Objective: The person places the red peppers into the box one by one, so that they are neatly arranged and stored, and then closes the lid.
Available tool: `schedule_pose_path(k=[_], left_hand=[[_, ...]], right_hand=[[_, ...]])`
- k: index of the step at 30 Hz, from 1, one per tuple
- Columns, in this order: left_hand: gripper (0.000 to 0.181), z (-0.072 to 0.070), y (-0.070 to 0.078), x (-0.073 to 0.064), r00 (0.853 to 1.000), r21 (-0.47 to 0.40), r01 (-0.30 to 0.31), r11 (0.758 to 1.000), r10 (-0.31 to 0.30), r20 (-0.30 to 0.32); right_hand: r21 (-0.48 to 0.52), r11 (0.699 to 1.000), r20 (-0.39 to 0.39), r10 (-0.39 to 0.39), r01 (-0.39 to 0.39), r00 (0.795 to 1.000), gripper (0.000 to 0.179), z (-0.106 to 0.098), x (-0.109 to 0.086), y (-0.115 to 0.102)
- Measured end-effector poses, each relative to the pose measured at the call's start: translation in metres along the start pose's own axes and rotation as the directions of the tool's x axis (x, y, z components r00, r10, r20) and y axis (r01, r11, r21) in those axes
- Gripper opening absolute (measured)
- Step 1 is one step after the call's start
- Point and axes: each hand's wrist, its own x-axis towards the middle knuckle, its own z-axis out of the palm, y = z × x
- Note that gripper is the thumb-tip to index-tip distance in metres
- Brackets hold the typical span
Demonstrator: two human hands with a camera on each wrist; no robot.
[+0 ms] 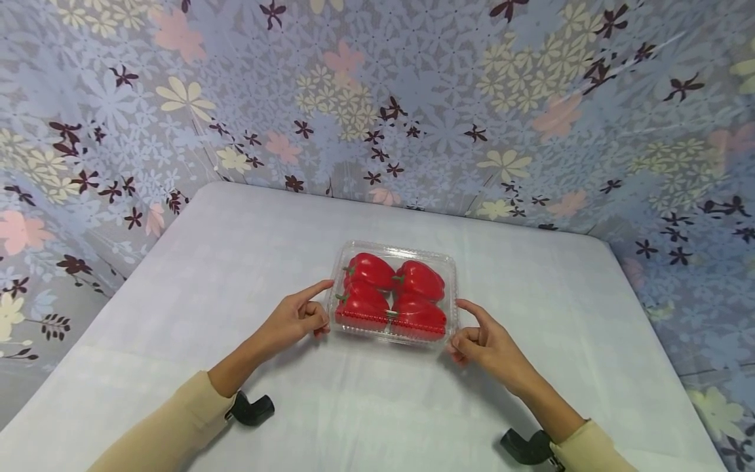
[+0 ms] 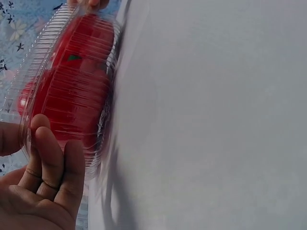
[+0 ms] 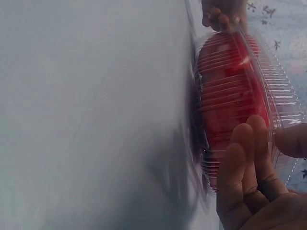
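Note:
A clear plastic clamshell container [image 1: 407,249] sits on the white-covered table, with several red bell peppers [image 1: 369,271] with green stems inside it. At its left side my left hand [image 1: 297,318] pinches the rim between thumb and fingers, the index finger stretched along the edge. My right hand [image 1: 486,341] grips the opposite side in much the same way. In the left wrist view, fingertips of the left hand [image 2: 50,177] lie against the ribbed wall below the rim. The right wrist view shows the right hand's fingers [image 3: 232,167] on the other wall.
The white cloth [image 1: 236,262] covers the table, and its far edge [image 1: 413,208] meets a flower-patterned backdrop [image 1: 425,98]. Black curved devices [image 1: 252,410] are worn at both wrists, close above the cloth.

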Motion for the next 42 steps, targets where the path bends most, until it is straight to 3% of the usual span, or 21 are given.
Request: schedule_pose_path(k=[9,16,21,24,26,27,29,30,31,32,33,35,36,37,38,39,42], left_hand=[[0.063,-0.002,0.001,0.001,1.000,0.078,-0.008,0.997,0.009,-0.015],[0.062,-0.005,-0.001,0.000,1.000,0.135,-0.020,0.991,0.023,-0.016],[0.052,-0.020,-0.003,0.003,0.993,0.242,-0.017,0.970,0.045,-0.108],[0.048,-0.036,0.000,0.010,0.982,0.272,0.012,0.962,0.040,-0.184],[0.046,-0.045,0.003,0.017,0.973,0.323,0.027,0.946,0.049,-0.224],[0.046,-0.049,0.006,0.022,0.969,0.361,0.033,0.932,0.059,-0.241],[0.047,-0.056,0.009,0.034,0.958,0.491,0.040,0.871,0.106,-0.266],[0.049,-0.059,0.011,0.040,0.951,0.573,0.043,0.818,0.142,-0.275],[0.051,-0.062,0.013,0.046,0.942,0.661,0.046,0.749,0.187,-0.277],[0.054,-0.065,0.014,0.053,0.934,0.745,0.052,0.665,0.232,-0.273],[0.056,-0.067,0.015,0.059,0.923,0.826,0.060,0.561,0.283,-0.259],[0.061,-0.071,0.017,0.070,0.902,0.933,0.085,0.351,0.370,-0.222],[0.063,-0.073,0.017,0.074,0.893,0.959,0.098,0.266,0.403,-0.203],[0.065,-0.074,0.017,0.078,0.888,0.973,0.110,0.202,0.420,-0.188],[0.067,-0.075,0.016,0.081,0.889,0.979,0.124,0.159,0.421,-0.181],[0.069,-0.075,0.016,0.084,0.891,0.982,0.134,0.131,0.418,-0.177],[0.077,-0.076,0.016,0.087,0.918,0.981,0.150,0.125,0.350,-0.185]], right_hand=[[-0.037,0.999,-0.008,-0.041,0.040,0.999,0.070,-0.002,0.000,-0.001],[-0.055,0.998,-0.029,-0.027,0.025,0.999,0.066,-0.002,0.003,0.004],[-0.127,0.992,-0.093,-0.011,-0.001,0.996,0.064,-0.011,0.004,0.000],[-0.310,0.951,-0.155,-0.027,-0.022,0.987,0.056,-0.025,0.008,-0.007],[-0.468,0.883,-0.198,-0.079,-0.023,0.977,0.054,-0.036,0.014,-0.011],[-0.555,0.831,-0.217,-0.126,-0.017,0.968,0.053,-0.043,0.018,-0.012],[-0.703,0.711,-0.242,-0.235,-0.004,0.941,0.053,-0.056,0.027,-0.014],[-0.759,0.651,-0.243,-0.294,0.007,0.924,0.054,-0.063,0.033,-0.014],[-0.800,0.600,-0.238,-0.351,0.022,0.906,0.055,-0.070,0.038,-0.014],[-0.838,0.546,-0.230,-0.403,0.031,0.886,0.055,-0.076,0.044,-0.014],[-0.871,0.491,-0.220,-0.450,0.034,0.866,0.056,-0.083,0.050,-0.013],[-0.909,0.415,-0.208,-0.507,0.026,0.837,0.056,-0.094,0.060,-0.009],[-0.921,0.388,-0.208,-0.519,0.012,0.829,0.056,-0.098,0.065,-0.008],[-0.928,0.372,-0.213,-0.523,-0.004,0.825,0.057,-0.102,0.068,-0.005],[-0.933,0.360,-0.220,-0.521,-0.021,0.825,0.058,-0.106,0.072,-0.003],[-0.933,0.357,-0.230,-0.510,-0.039,0.829,0.059,-0.109,0.075,-0.001],[-0.933,0.352,-0.247,-0.466,-0.078,0.849,0.067,-0.116,0.079,0.005]])
